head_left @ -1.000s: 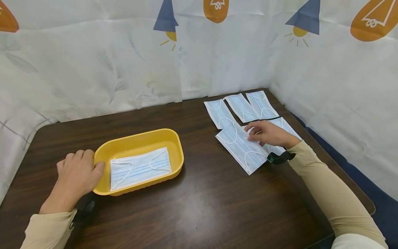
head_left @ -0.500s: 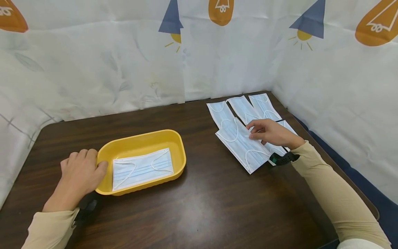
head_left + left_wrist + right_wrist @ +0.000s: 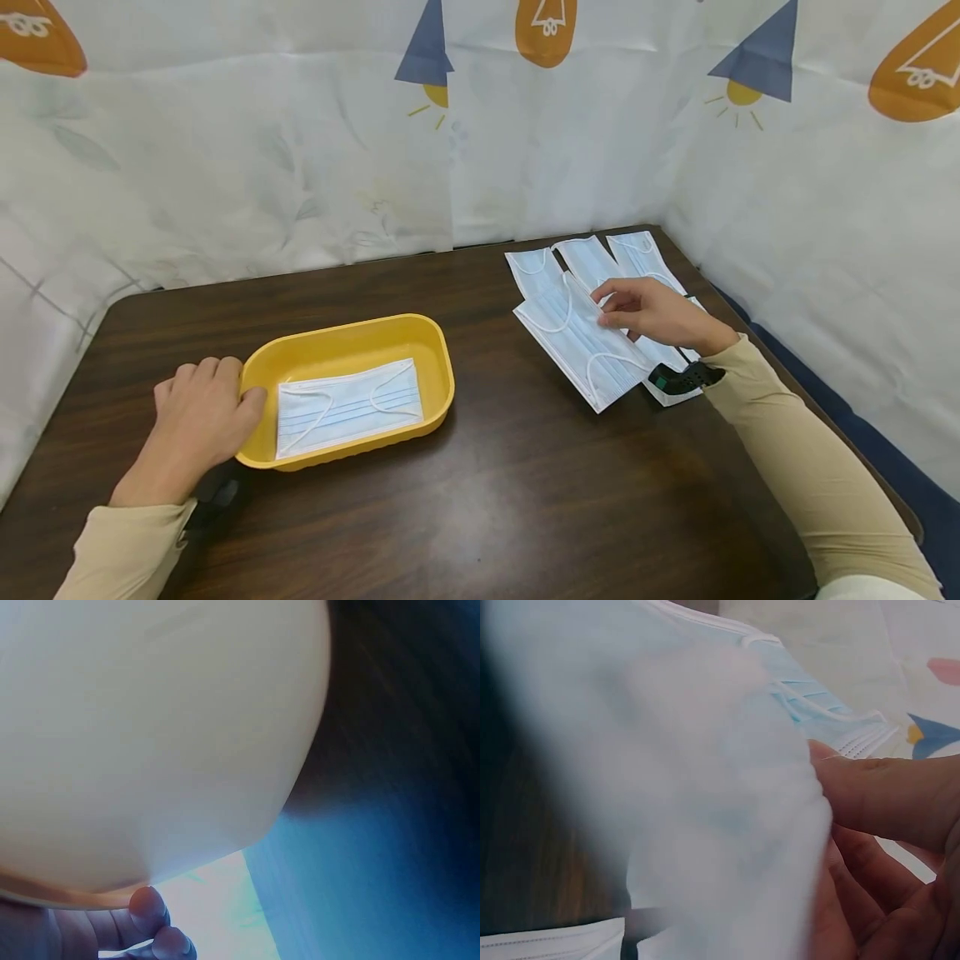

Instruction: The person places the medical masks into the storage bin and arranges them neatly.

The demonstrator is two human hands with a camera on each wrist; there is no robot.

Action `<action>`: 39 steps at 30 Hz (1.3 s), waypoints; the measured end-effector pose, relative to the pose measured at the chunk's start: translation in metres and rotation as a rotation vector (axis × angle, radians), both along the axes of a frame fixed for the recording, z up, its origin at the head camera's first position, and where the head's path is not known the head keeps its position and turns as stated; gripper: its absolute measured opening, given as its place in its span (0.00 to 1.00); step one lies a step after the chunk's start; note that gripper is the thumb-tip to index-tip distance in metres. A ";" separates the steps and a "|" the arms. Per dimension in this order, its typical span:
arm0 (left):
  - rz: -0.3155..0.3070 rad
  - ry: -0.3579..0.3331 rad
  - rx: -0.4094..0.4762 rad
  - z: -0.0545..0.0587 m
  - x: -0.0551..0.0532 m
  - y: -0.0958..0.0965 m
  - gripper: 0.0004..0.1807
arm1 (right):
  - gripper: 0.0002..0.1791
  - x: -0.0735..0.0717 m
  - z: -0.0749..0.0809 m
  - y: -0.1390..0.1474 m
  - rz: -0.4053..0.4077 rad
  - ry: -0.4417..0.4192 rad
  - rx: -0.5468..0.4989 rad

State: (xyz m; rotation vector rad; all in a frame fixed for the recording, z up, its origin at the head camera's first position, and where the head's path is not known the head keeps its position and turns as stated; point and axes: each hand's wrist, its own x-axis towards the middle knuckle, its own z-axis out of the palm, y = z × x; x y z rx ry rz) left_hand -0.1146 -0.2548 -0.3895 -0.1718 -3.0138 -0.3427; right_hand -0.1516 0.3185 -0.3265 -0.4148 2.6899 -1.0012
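Observation:
At the left, my left hand (image 3: 201,414) grips the near-left end of a yellow plastic tray (image 3: 330,330). Its fingertips (image 3: 148,906) show beneath the tray's rim in the left wrist view. A light-blue face mask (image 3: 348,408) with white ear loops lies flat inside the tray. Over at the right, my right hand (image 3: 660,315) pinches the edge of another face mask (image 3: 581,342) between thumb and fingers. That mask is slightly tilted above the others and fills much of the right wrist view, blurred.
Several more face masks (image 3: 534,271) lie on the dark wood table (image 3: 480,500) at the back right, partly under the held mask and right hand. Patterned white sheeting (image 3: 300,167) stands behind the table and along its right side.
The pinched mask has lifted a little off the masks beneath it, with my right hand rising slightly. My left hand keeps its grip on the tray; the whole view has shifted slightly.

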 end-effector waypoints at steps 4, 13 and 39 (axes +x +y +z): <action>0.004 -0.004 -0.005 0.000 0.000 0.000 0.26 | 0.19 -0.003 0.004 -0.005 -0.003 0.003 0.001; 0.007 -0.009 -0.008 0.000 -0.001 0.001 0.26 | 0.18 -0.010 0.009 -0.015 -0.005 0.006 -0.004; 0.014 -0.010 -0.011 0.002 0.002 0.001 0.25 | 0.16 -0.025 0.023 -0.052 0.025 0.031 -0.090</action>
